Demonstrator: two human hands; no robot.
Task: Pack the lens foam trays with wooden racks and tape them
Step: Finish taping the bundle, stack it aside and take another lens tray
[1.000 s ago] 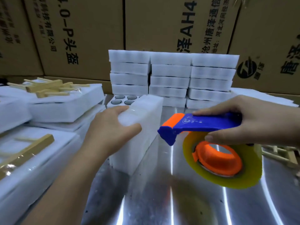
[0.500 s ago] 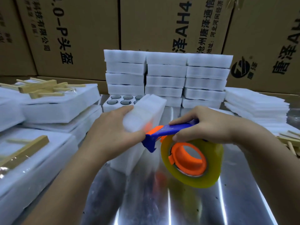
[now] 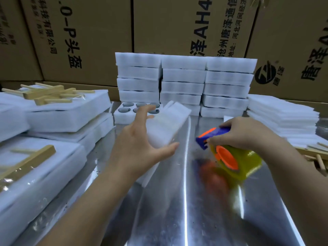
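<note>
A white foam tray pack (image 3: 170, 121) stands on edge on the metal table (image 3: 177, 213), leaning to the right. My left hand (image 3: 140, 146) holds its near top end, with spread fingers along the left face and the thumb across the front. My right hand (image 3: 245, 132) grips the blue handle of a tape dispenser (image 3: 236, 157), which has an orange hub and a yellow tape roll. The dispenser hangs just right of the pack, not touching it. Its lower part is blurred.
Stacked foam trays (image 3: 184, 75) line the back, with an open tray of lenses (image 3: 127, 112) in front. Wooden racks (image 3: 48, 94) lie on foam packs at the left, foam sheets (image 3: 282, 112) and more racks (image 3: 317, 155) at the right. Cardboard boxes (image 3: 99, 32) wall the rear.
My right hand has pulled the dispenser away from the pack, to the right and down. My left hand's fingers have spread on the pack, which now leans more.
</note>
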